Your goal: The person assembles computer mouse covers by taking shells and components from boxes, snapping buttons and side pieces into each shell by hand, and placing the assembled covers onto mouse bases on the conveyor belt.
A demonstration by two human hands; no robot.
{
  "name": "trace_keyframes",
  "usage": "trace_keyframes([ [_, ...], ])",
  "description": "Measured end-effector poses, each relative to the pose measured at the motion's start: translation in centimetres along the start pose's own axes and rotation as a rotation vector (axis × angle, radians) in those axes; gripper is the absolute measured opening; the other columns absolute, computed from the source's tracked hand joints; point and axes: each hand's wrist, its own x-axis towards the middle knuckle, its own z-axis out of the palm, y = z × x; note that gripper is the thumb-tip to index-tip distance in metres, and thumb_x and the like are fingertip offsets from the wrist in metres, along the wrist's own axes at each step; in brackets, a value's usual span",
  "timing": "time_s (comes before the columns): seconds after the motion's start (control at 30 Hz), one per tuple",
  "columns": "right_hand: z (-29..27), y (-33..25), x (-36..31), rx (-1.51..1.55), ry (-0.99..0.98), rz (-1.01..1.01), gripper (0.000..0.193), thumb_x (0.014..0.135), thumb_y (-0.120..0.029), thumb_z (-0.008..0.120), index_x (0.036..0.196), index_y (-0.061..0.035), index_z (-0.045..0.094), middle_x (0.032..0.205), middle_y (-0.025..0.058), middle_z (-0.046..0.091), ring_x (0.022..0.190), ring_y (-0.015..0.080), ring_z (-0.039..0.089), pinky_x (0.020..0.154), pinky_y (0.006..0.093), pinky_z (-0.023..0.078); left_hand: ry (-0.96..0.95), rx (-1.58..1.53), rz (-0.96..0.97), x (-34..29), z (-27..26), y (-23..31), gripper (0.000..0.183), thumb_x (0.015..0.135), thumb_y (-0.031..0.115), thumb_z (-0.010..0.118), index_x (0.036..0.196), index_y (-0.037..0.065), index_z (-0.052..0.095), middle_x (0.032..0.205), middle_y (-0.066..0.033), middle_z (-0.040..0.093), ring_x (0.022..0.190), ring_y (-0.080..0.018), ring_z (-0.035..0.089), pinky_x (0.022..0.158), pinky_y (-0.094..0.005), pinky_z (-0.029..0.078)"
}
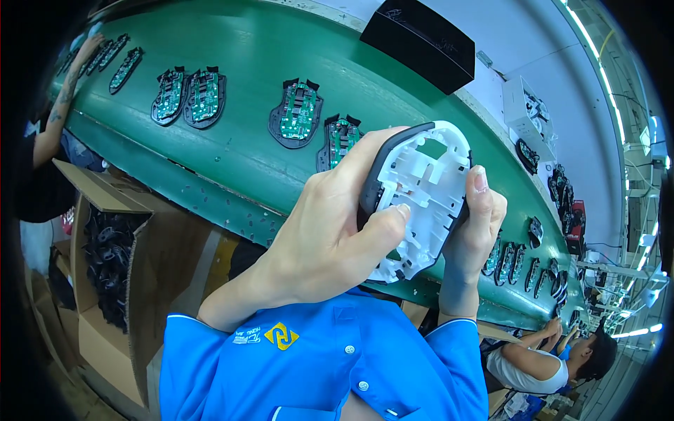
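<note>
Held up in front of my chest is a computer mouse shell (430, 188), its white ribbed inside facing me and its sides black. My left hand (326, 221) grips its left side, the thumb pressed onto the white inner plastic and the fingers hidden behind. On the other side my right hand (477, 217) is wrapped round the black edge, thumb pointing up. Just beyond my left hand lies a mouse base with a green circuit board (342, 140), partly covered by that hand. A second such base (297, 114) lies a little farther left on the green belt.
The green conveyor belt (239, 52) carries several more mouse bases (205, 98). A black box (419, 43) stands at its far edge. At the left, a cardboard carton (105, 184) holds black parts, and a co-worker's arm (67, 95) reaches over the belt. Another person (537, 365) works at lower right.
</note>
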Motion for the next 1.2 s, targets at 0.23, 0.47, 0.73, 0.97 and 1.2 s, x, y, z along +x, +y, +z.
trace_keyframes([
  [0.23,-0.7,0.3,-0.2,0.009,-0.027,0.063,0.036,0.094,-0.025,0.045,0.074,0.0005,0.059,0.07,0.0053,0.061,0.058,0.0072,0.053,0.055,0.0212,0.04,0.018,-0.006,0.0,-0.3,0.0,0.0,0.05,0.078,0.011,0.051,0.123,-0.007,0.04,0.099,-0.0197,0.06,0.091,-0.0231,0.061,0.08,-0.0335,0.049],
  [0.47,-0.6,0.6,0.0,0.017,-0.045,0.041,0.035,0.094,-0.027,0.045,0.076,0.0008,0.058,0.069,0.0044,0.06,0.059,0.0067,0.053,0.053,0.0209,0.039,0.037,0.048,-0.07,-0.4,0.0,0.6,0.049,0.077,0.01,0.052,0.122,-0.005,0.042,0.096,-0.0197,0.06,0.087,-0.0254,0.062,0.077,-0.033,0.049],
  [0.73,0.5,-1.2,0.1,-0.235,-0.219,-0.266,0.035,0.077,-0.002,0.063,0.111,0.0059,0.058,0.099,0.0157,0.062,0.082,0.0182,0.062,0.063,0.0246,0.051,0.122,0.249,0.272,-0.3,-0.6,-1.5,0.047,0.078,0.002,0.052,0.123,-0.001,0.044,0.114,-0.0198,0.054,0.098,-0.0246,0.058,0.082,-0.0319,0.047],
  [0.97,0.3,-1.0,0.4,-0.611,-0.229,-0.58,0.04,0.07,0.006,0.063,0.109,-0.0006,0.062,0.092,0.0123,0.063,0.077,0.0248,0.059,0.066,0.0322,0.047,-0.003,0.169,0.091,-0.5,-1.1,-0.4,0.052,0.075,0.014,0.063,0.124,0.002,0.048,0.106,-0.0158,0.059,0.083,-0.0212,0.065,0.071,-0.0283,0.052],
  [1.2,0.5,-1.3,-0.1,-0.569,-0.245,-0.496,0.039,0.069,0.004,0.068,0.106,-0.001,0.063,0.089,0.0104,0.065,0.071,0.0219,0.057,0.063,0.0312,0.046,-0.021,0.321,-0.073,-0.6,-1.0,0.7,0.042,0.082,0.004,0.057,0.124,-0.002,0.05,0.118,-0.0121,0.057,0.1,-0.0136,0.058,0.081,-0.0265,0.049],
])
